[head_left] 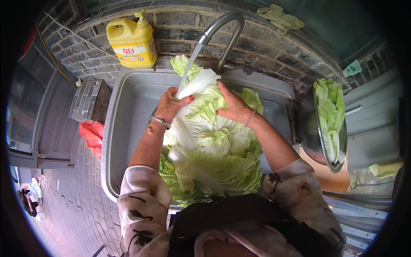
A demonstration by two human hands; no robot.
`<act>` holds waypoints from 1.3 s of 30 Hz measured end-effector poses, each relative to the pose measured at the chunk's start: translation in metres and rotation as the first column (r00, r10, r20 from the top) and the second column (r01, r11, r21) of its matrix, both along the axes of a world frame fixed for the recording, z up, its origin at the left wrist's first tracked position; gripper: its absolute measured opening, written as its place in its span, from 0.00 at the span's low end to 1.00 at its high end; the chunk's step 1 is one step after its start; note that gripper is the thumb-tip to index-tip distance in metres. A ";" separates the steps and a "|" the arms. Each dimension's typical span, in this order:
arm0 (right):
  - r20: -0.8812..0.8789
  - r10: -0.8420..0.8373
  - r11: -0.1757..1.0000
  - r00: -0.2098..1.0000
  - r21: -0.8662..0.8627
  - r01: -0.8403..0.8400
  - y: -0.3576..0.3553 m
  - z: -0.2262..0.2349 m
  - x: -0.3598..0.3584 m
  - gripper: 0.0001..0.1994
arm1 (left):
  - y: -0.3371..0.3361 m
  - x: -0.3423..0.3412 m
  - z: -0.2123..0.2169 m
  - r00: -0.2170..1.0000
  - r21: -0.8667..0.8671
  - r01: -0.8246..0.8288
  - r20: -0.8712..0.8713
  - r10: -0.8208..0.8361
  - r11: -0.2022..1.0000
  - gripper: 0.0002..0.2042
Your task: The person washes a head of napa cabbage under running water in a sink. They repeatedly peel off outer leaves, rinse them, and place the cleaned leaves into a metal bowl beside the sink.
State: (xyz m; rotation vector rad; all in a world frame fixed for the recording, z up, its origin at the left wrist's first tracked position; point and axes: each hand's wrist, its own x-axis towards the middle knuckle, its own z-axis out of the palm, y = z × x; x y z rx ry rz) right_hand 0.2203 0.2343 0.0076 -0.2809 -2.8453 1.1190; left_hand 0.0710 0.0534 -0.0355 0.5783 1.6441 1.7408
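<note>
My left hand (170,105) is closed on the white stem of a napa cabbage leaf (200,84), thumb on top. The right edge of that leaf is in my right hand (234,105), its fingertips partly hidden behind it. Water (190,65) streams from the curved metal faucet (224,17) onto the leaf. Below my hands, a big heap of loose cabbage leaves (214,150) fills the middle of the grey sink (124,111). A bracelet circles each wrist.
A yellow pump jug (132,42) stands behind the sink's left corner, before a brick wall. Right of the sink, a metal bowl (309,115) has cabbage leaves (330,115) in it. A red plastic bag (91,138) lies at the left. A cloth (280,18) rests on the ledge.
</note>
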 end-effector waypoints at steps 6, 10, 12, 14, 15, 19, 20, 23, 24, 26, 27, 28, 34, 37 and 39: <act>0.009 -0.141 0.918 0.990 -0.375 0.134 -0.002 0.009 -0.019 0.39 | -0.016 0.003 0.016 0.927 0.244 0.071 0.342 -0.155 0.967 0.18; -0.158 -0.347 0.932 0.924 -0.165 0.322 -0.008 -0.010 -0.036 0.36 | -0.027 0.004 0.023 0.909 0.311 -0.025 0.403 -0.108 0.950 0.14; -0.234 -0.364 0.931 0.901 -0.081 0.355 -0.018 -0.012 -0.042 0.37 | -0.035 0.001 0.019 0.883 0.355 -0.042 0.452 -0.131 0.934 0.14; -0.211 -0.331 0.940 0.920 -0.154 0.303 -0.040 -0.015 -0.047 0.41 | -0.041 0.004 0.019 0.872 0.405 -0.078 0.470 -0.134 0.911 0.13; -0.201 -0.318 0.940 0.926 -0.190 0.282 -0.050 -0.016 -0.049 0.43 | -0.042 0.007 0.021 0.867 0.429 -0.091 0.479 -0.141 0.899 0.13; -0.161 -0.356 0.895 0.921 -0.342 0.286 -0.057 -0.022 -0.061 0.47 | -0.043 0.017 0.031 0.830 0.458 -0.143 0.538 -0.146 0.877 0.15; -0.089 -0.371 0.804 0.924 -0.529 0.272 -0.060 -0.017 -0.059 0.46 | -0.042 0.018 0.032 0.817 0.467 -0.164 0.558 -0.145 0.869 0.15; 0.050 -0.371 0.504 0.927 -0.828 0.246 -0.068 0.000 -0.059 0.44 | -0.040 0.016 0.029 0.835 0.487 -0.174 0.533 -0.134 0.856 0.19; 0.049 -0.394 0.492 0.918 -0.832 0.256 -0.064 -0.006 -0.065 0.44 | -0.038 0.015 0.028 0.849 0.494 -0.163 0.511 -0.133 0.854 0.21; 0.041 -0.417 0.469 0.908 -0.846 0.254 -0.060 -0.010 -0.069 0.44 | -0.034 0.018 0.028 0.866 0.519 -0.123 0.472 -0.164 0.846 0.25; 0.033 -0.418 0.457 0.908 -0.856 0.241 -0.058 -0.009 -0.069 0.45 | -0.032 0.018 0.028 0.874 0.531 -0.103 0.452 -0.178 0.841 0.26; 0.024 -0.419 0.446 0.908 -0.866 0.229 -0.057 -0.009 -0.069 0.46 | -0.033 0.018 0.026 0.858 0.508 -0.105 0.481 -0.180 0.855 0.30; 0.184 -0.275 0.474 0.944 -0.828 0.299 -0.071 0.020 -0.054 0.51 | -0.030 0.046 0.044 0.993 0.184 -0.023 -0.113 0.044 0.983 0.30; 0.096 -0.140 0.204 0.985 -0.971 0.124 -0.051 0.003 -0.057 0.25 | -0.023 0.065 0.064 0.982 0.216 0.169 0.053 -0.184 0.962 0.28; 0.153 -0.148 -0.091 0.977 -0.986 0.141 -0.050 0.007 -0.054 0.15 | -0.029 0.059 0.056 0.999 0.203 0.012 0.043 -0.021 0.979 0.17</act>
